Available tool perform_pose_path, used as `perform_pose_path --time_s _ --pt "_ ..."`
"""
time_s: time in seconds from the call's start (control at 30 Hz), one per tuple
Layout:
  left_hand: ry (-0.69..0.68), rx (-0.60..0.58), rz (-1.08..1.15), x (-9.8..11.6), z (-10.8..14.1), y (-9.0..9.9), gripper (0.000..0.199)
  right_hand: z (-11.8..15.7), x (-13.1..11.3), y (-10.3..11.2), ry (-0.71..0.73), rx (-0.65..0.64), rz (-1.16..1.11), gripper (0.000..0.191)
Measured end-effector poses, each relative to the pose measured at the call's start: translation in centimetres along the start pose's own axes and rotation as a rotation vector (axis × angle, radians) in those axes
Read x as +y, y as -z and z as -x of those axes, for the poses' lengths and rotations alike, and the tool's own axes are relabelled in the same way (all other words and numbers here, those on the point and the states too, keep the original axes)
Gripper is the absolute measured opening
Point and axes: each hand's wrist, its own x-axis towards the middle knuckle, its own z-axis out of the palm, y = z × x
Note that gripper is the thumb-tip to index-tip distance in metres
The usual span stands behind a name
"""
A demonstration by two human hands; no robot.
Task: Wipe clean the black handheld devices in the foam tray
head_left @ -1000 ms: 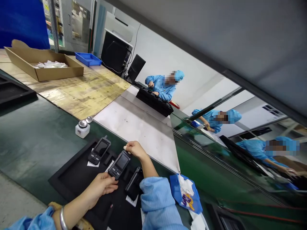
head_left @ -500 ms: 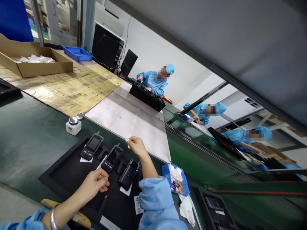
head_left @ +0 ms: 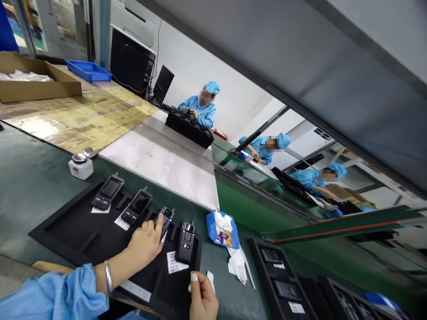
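My left hand (head_left: 145, 242) reaches over the black foam tray (head_left: 63, 231). Its index finger lies along the top of the third handheld radio (head_left: 166, 218), and the other fingers curl around the body, hiding its lower part. Two radios, one at the far left (head_left: 108, 191) and another (head_left: 136, 205) beside it, lie screen up. Right of my left hand, a fourth radio (head_left: 185, 242) shows its back. White label sheets (head_left: 176, 263) stick out from under the radios. By the tray's right front edge, my right hand (head_left: 204, 298) is closed, white covers on its fingertips; anything pinched there is unclear.
A white dispenser bottle (head_left: 80, 166) stands behind the tray. To the right are a blue wipes pack (head_left: 223, 229), crumpled white wipes (head_left: 237, 266) and another tray (head_left: 267, 275) of devices. Co-workers in blue sit along the line; a cardboard box (head_left: 63, 89) is far left.
My left hand has moved from above the tray onto the third radio. My right hand has come down toward me, uncovering the fourth radio. The view has swung right.
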Motion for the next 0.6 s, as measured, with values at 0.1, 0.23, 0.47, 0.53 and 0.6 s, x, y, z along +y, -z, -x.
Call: perform_pose_path --time_s 0.1,0.23,0.47,0.53,0.6 --pt "0.077 0.006 0.165 -0.4 -0.6 0.1 0.087 1.4 0.9 -0.2 0.038 0.053 -0.044 0.045" --pt "0.223 -0.145 0.493 -0.9 -1.1 1.4 0.057 1.3 1.0 -0.2 0.051 0.007 -0.085 0.041" --pt "0.399 -0.461 1.023 -1.0 0.0 1.6 0.036 -4.6 -2.0 0.2 0.17 -0.163 -0.09 0.044" --pt "0.423 -0.519 1.112 -1.0 0.4 1.4 0.036 -7.8 -4.2 -0.5 0.225 -0.222 -0.096 0.044" --pt "0.439 -0.566 1.177 -1.0 0.6 1.3 0.037 -10.8 -6.4 -1.8 0.22 -0.321 -0.104 0.046"
